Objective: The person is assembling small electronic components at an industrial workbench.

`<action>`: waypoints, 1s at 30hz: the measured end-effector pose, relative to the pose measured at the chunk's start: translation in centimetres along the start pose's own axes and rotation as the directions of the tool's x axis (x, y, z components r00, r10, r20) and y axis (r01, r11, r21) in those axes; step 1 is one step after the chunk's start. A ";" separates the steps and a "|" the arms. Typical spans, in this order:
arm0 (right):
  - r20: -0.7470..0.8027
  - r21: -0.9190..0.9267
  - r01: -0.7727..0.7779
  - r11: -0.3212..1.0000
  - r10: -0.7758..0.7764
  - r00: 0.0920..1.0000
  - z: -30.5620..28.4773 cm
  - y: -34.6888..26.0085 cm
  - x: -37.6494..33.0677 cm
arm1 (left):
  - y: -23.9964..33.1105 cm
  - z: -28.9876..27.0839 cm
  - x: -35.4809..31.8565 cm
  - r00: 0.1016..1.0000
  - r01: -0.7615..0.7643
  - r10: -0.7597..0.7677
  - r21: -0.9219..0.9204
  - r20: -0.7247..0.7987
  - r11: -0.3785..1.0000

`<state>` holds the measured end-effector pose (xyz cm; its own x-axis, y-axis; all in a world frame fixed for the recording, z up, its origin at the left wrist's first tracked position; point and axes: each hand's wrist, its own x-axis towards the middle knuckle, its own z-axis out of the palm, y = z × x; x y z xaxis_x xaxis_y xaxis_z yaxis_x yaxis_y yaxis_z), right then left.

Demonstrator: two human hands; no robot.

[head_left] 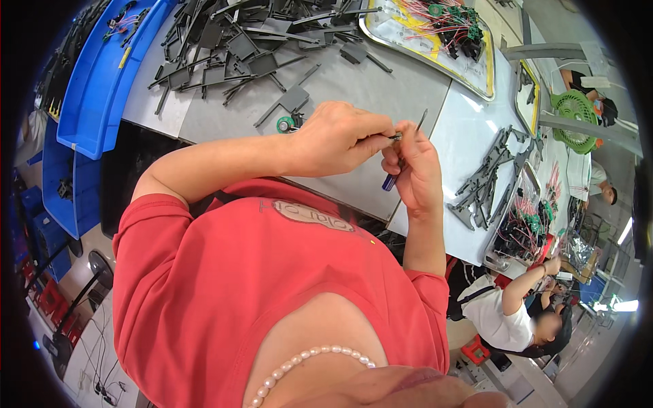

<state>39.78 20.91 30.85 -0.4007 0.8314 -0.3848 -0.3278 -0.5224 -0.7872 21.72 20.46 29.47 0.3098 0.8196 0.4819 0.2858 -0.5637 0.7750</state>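
Note:
My left hand (340, 138) is closed, pinching a small dark part (396, 137) whose kind is mostly hidden by the fingertips. Touching it from the right is my right hand (418, 170), its fingers wrapped round a screwdriver (390, 181). The blue handle shows below the fingers, and a thin metal shaft sticks up past them. Beside my left wrist lies a round green-rimmed piece (285, 124). Just beyond it rests a flat black plastic part (293, 99) with long thin arms.
A heap of black plastic parts (255, 54) covers the table's far side. Blue bins (102, 88) stand left. Trays with red-wired green boards (493, 58) sit far right and right. Black frames (484, 183) lie right, near a green fan (575, 121). A co-worker (507, 316) sits lower right.

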 end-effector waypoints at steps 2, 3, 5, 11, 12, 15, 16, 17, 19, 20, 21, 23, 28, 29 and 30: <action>-0.011 -0.244 0.209 0.947 -0.218 0.976 0.9 -0.9 -0.5 | 0.0 -0.3 0.2 1.000 0.021 -0.022 -0.035 -0.003 0.999; 0.016 -0.439 0.290 0.850 -0.316 0.949 0.1 -0.8 -0.6 | 0.1 -0.5 0.2 1.000 0.020 -0.020 -0.033 -0.001 0.999; 0.102 -0.663 0.359 0.657 -0.396 0.913 0.0 -1.1 -1.3 | 0.3 -0.7 0.3 0.996 0.073 -0.069 -0.076 0.056 0.994; 0.255 -0.901 0.386 0.197 -0.479 0.840 0.9 -1.4 -2.5 | 0.1 -0.6 0.5 1.000 0.027 -0.026 -0.100 0.011 0.995; 0.276 -0.889 0.414 0.197 -0.489 0.827 0.9 -1.4 -2.4 | 0.0 -0.8 0.6 1.000 0.029 -0.028 -0.100 0.013 0.995; 0.236 -0.866 0.391 0.312 -0.433 0.870 0.7 -1.7 -2.1 | -0.3 -1.0 0.7 0.998 -0.052 0.054 -0.052 0.024 0.997; 0.181 -0.847 0.330 0.418 -0.358 0.916 0.7 -1.7 -2.0 | -0.7 -0.8 0.6 0.996 -0.084 0.084 -0.020 0.007 0.996; 0.182 -0.846 0.331 0.418 -0.358 0.916 0.7 -1.5 -1.9 | -0.9 -0.8 0.5 0.993 -0.114 0.114 0.013 -0.009 0.993; 0.156 -0.850 0.318 0.420 -0.376 0.914 0.5 -0.8 -1.5 | -0.8 -0.9 0.5 0.995 -0.098 0.097 0.026 0.005 0.995; 0.157 -0.849 0.320 0.420 -0.378 0.913 0.5 -0.9 -1.5 | -0.8 -1.1 0.6 0.997 -0.080 0.079 0.040 0.015 0.996; 0.105 -0.778 0.297 0.553 -0.353 0.930 0.6 -1.0 -1.5 | -0.6 -1.0 0.6 0.997 -0.080 0.080 0.042 0.014 0.996; 0.060 -0.690 0.271 0.671 -0.320 0.945 0.6 -1.0 -1.4 | -0.2 -0.9 1.0 0.999 -0.015 0.017 -0.042 0.044 0.999; -0.002 -0.567 0.368 0.737 -0.448 0.894 1.2 -1.4 -0.1 | 0.5 -0.8 1.7 0.963 0.243 -0.190 -0.313 0.193 0.918; -0.012 -0.508 0.384 0.771 -0.452 0.892 1.4 -1.9 0.0 | 0.3 -0.9 1.7 0.962 0.256 -0.190 -0.401 0.197 0.880; -0.034 -0.448 0.383 0.808 -0.444 0.896 1.2 -2.5 0.1 | 0.7 -1.3 1.9 0.961 0.258 -0.192 -0.400 0.199 0.880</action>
<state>39.50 22.06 33.36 -0.1845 0.9828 -0.0118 -0.0353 -0.0186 -0.9992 21.31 21.75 31.45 0.4236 0.8753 0.2332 -0.0310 -0.2432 0.9695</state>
